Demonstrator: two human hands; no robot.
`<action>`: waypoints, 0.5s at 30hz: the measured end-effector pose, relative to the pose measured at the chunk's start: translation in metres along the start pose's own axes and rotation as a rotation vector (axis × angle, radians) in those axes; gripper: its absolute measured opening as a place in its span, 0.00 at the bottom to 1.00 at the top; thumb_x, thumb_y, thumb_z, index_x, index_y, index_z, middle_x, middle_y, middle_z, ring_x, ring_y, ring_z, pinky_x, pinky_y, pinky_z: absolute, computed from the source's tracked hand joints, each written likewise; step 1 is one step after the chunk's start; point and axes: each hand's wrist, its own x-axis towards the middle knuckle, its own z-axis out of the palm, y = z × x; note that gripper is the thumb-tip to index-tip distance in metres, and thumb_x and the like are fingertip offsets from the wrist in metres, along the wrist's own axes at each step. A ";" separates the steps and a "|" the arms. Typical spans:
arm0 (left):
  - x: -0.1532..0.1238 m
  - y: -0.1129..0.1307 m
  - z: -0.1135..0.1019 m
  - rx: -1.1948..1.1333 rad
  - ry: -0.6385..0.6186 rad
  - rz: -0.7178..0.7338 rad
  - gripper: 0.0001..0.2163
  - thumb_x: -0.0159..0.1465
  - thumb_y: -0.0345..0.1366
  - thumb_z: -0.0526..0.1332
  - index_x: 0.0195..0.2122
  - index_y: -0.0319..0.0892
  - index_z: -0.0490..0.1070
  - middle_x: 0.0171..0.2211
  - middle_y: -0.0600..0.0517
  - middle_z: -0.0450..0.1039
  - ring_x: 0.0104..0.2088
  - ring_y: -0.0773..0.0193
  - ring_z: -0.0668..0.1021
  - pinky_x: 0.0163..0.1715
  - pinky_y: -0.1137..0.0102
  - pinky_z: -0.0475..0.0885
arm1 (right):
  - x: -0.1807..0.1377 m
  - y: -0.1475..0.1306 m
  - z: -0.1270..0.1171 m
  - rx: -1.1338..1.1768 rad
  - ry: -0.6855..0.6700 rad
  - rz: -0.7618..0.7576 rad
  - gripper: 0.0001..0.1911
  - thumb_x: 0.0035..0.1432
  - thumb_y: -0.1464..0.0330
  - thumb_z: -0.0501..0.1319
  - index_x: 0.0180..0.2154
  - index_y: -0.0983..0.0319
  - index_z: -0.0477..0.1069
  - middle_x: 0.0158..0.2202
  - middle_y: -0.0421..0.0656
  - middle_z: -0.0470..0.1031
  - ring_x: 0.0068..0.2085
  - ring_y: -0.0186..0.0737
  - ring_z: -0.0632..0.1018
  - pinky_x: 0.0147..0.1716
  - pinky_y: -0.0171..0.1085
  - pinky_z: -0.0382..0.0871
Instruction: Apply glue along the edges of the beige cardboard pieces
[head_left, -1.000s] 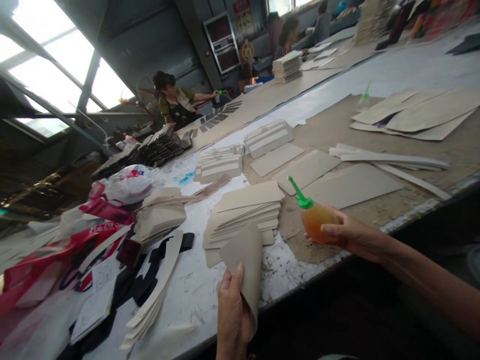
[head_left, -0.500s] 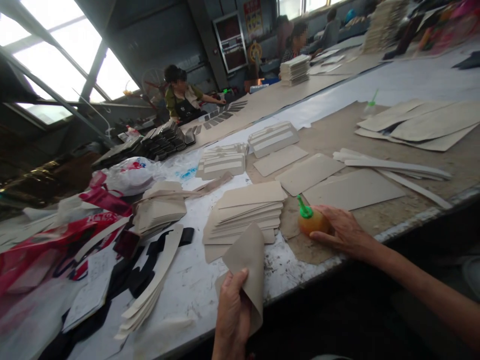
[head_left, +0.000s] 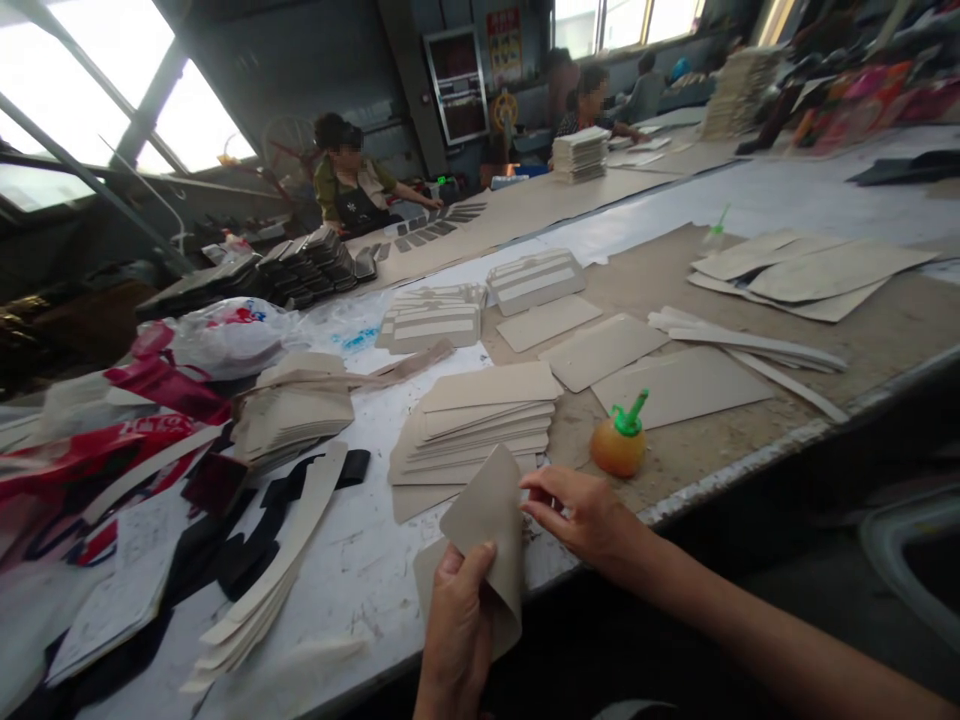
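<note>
My left hand (head_left: 457,625) grips a folded grey-brown card piece (head_left: 487,525) at the table's near edge. My right hand (head_left: 574,510) reaches in from the right, its fingers pinched at the right edge of that piece. An orange glue bottle (head_left: 619,447) with a green nozzle stands on the table just behind my right hand, untouched. A stack of the same card pieces (head_left: 480,420) lies behind the held piece.
More card stacks (head_left: 292,410) and black strips (head_left: 255,540) lie to the left beside red-and-white plastic bags (head_left: 112,440). Large card sheets (head_left: 675,385) and long strips (head_left: 750,345) lie to the right. Other people sit at the far end of the long table (head_left: 352,185).
My right hand set the orange bottle down on the table, let go of it, and moved left to the card piece held by my left hand.
</note>
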 end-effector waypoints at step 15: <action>0.008 0.000 -0.013 0.000 -0.167 0.003 0.15 0.49 0.37 0.70 0.38 0.37 0.78 0.34 0.47 0.80 0.41 0.55 0.79 0.47 0.65 0.70 | 0.020 -0.009 0.015 -0.034 -0.134 -0.066 0.08 0.63 0.74 0.55 0.32 0.62 0.71 0.31 0.43 0.75 0.33 0.38 0.75 0.36 0.35 0.68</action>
